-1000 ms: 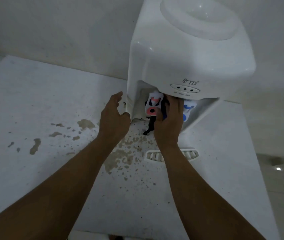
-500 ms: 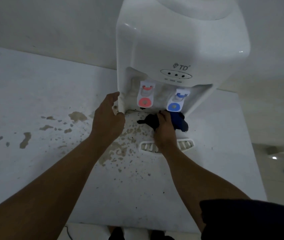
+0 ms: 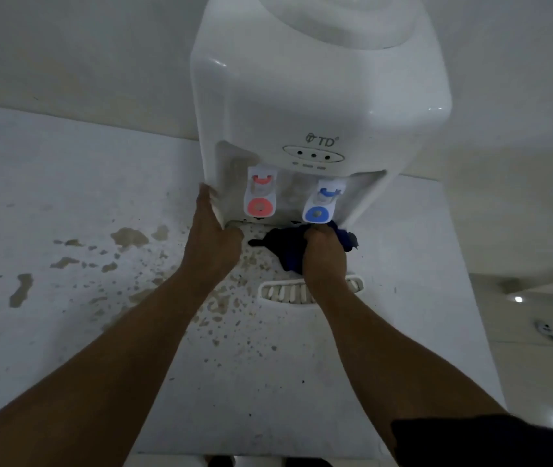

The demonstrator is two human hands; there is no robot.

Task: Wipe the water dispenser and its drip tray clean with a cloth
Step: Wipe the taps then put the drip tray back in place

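The right hand (image 3: 324, 254) grips a dark cloth (image 3: 285, 246) bunched on the counter (image 3: 66, 183) under the blue tap (image 3: 319, 205) of the water dispenser (image 3: 302, 106). The drip tray (image 3: 288, 293) lies just nearer, long axis left-right, partly hidden by that wrist. The left hand (image 3: 209, 230), fingers straight, braces the dispenser's left corner.

White counter (image 3: 66, 183), its surface marked by brown stains (image 3: 130, 237): larger blotches lie left of the fingers, and finer speckles (image 3: 221, 311) spread below and between them. Pale wall (image 3: 76, 52) rises behind the counter, above and left of the fingers. Tiled floor (image 3: 538, 358) appears to the right of the fingers, beyond the counter's edge, carrying two bright light reflections (image 3: 518, 299). Dark sleeve (image 3: 491, 439) occupies the lower right corner.
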